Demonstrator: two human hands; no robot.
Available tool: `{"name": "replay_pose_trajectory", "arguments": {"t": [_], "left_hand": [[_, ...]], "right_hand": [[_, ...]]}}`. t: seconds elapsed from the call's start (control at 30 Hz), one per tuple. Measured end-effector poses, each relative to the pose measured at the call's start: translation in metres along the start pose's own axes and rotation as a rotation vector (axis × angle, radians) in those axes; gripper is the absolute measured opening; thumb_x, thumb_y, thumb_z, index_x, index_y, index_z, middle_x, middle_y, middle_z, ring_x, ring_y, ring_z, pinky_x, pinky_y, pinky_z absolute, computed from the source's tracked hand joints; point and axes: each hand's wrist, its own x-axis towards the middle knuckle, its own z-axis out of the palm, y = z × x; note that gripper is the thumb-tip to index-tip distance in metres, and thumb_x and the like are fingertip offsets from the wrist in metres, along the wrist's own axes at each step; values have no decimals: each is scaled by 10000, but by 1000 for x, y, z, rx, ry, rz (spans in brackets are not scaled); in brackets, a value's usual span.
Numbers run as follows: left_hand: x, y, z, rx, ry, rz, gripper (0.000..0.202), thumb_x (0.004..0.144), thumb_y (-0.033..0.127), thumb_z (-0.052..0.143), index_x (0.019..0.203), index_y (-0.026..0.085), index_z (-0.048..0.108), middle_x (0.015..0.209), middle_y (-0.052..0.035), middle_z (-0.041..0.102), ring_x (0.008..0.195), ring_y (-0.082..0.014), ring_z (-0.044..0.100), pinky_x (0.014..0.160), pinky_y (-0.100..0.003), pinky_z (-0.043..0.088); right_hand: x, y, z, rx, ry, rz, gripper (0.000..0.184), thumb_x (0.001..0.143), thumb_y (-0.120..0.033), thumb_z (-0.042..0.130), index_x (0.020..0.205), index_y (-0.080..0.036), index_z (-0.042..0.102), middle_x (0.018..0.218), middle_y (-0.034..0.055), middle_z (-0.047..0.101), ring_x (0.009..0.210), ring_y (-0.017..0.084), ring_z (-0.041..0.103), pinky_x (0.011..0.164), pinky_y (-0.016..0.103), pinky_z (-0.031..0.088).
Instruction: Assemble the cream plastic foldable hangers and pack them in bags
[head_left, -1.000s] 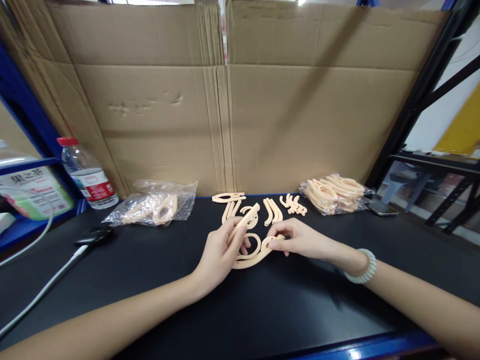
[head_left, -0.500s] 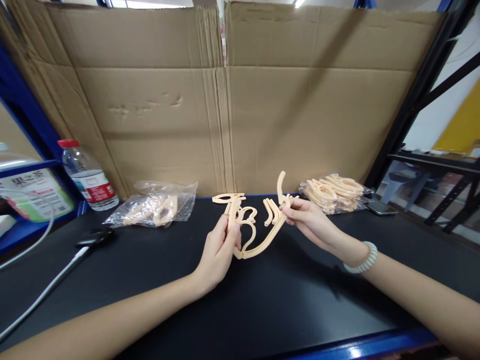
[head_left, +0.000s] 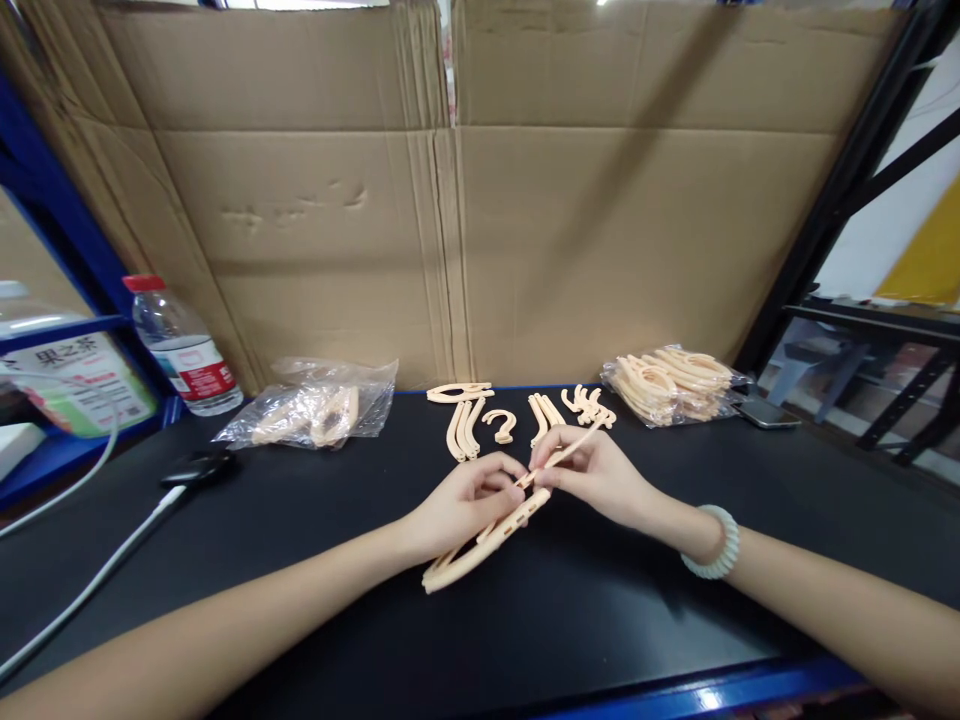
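Hanger (head_left: 486, 547), left hand (head_left: 466, 505) curled, right hand (head_left: 596, 475) pinching

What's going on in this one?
Someone is working beige plastic hanger parts with bare hands over a black table. The left hand and right hand both have them in their grip, fingertips close together; the fingers hide whether anything is joined there. Beyond lie a loose hanger hook and curved hanger arms, with bagged pieces at right.
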Motion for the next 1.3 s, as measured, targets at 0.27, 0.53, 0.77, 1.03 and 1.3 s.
{"name": "replay_pose_trajectory", "arguments": {"t": [0.27, 0.53, 0.77, 1.03, 1.3], "left_hand": [[1, -2, -5, 38, -123, 2, 364, 906, 476, 522, 979, 126, 592, 811, -60, 678, 503, -99, 593, 487, -218, 476], [-3, 0, -8, 128, -219, -59, 404, 920, 537, 449, 858, 148, 538, 625, 1, 612, 453, -100, 569, 418, -188, 418], [-2, 3, -5, 148, -240, -82, 437, 900, 588, 445, 837, 162, 517, 600, 18, 591, 438, -99, 561, 407, -190, 420], [2, 0, -9, -115, -256, -89, 411, 854, 553, 565, 806, 146, 545, 569, -12, 616, 416, -113, 568, 399, -194, 422], [11, -4, -19, -494, -120, -14, 285, 880, 382, 605, 946, 108, 648, 782, -97, 712, 681, -166, 682, 691, -258, 534]], "right_hand": [[-6, 2, 3, -204, -10, -65, 159, 843, -322, 640, 788, -182, 690, 842, 53, 631, 695, 155, 608, 539, 260, 520], [-9, 0, 4, -547, -49, -429, 209, 901, -126, 489, 778, -197, 642, 743, 36, 630, 687, 147, 573, 649, 284, 476], [-12, -3, -2, -757, -139, -642, 307, 907, -62, 362, 799, -197, 616, 699, 31, 561, 628, 137, 500, 576, 257, 432], [-7, -12, -9, -655, -122, -691, 195, 919, -125, 472, 863, -222, 631, 794, 50, 638, 769, 178, 589, 701, 329, 476], [24, -3, -72, -599, 277, -198, 171, 940, -279, 398, 885, -199, 538, 764, 34, 571, 606, 160, 532, 576, 317, 446]]}}
